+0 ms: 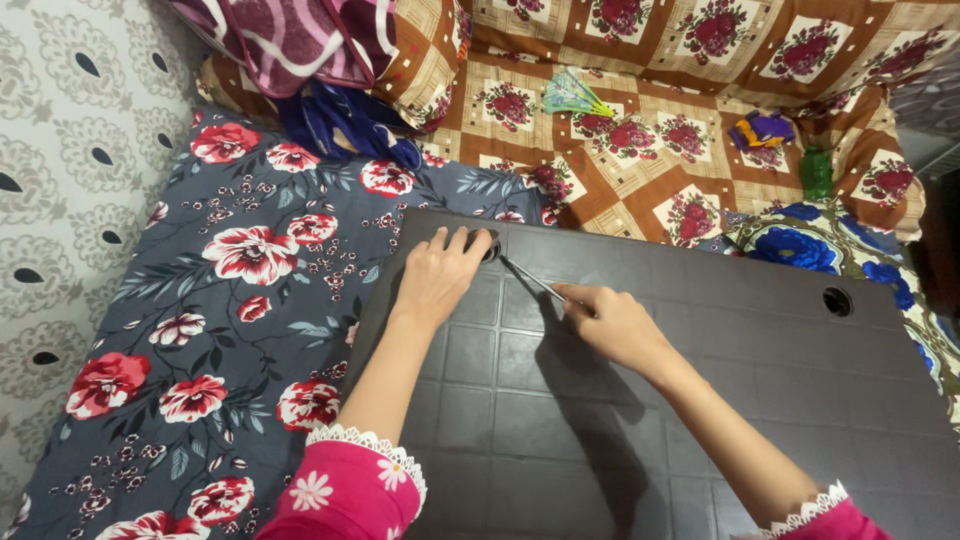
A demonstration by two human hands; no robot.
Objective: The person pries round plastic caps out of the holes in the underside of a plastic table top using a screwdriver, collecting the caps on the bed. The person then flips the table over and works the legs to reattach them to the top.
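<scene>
Beside the left hand (pixel 437 275), lying flat on the dark panel (pixel 700 380), the right hand (pixel 612 322) is gripping a thin metal tool (pixel 528 279), tip pointing at the hole by the left fingers

Grey floral bedsheet (pixel 230 330); brown rose-patterned cloth (pixel 640 150) lay beyond; grey-and-white patterned wall (pixel 70 150) stood at left, evenly lit.

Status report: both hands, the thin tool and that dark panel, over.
Left hand flat on dark panel, fingers by corner hole. Right hand grips thin metal tool, tip at hole. Nothing in the way.
</scene>
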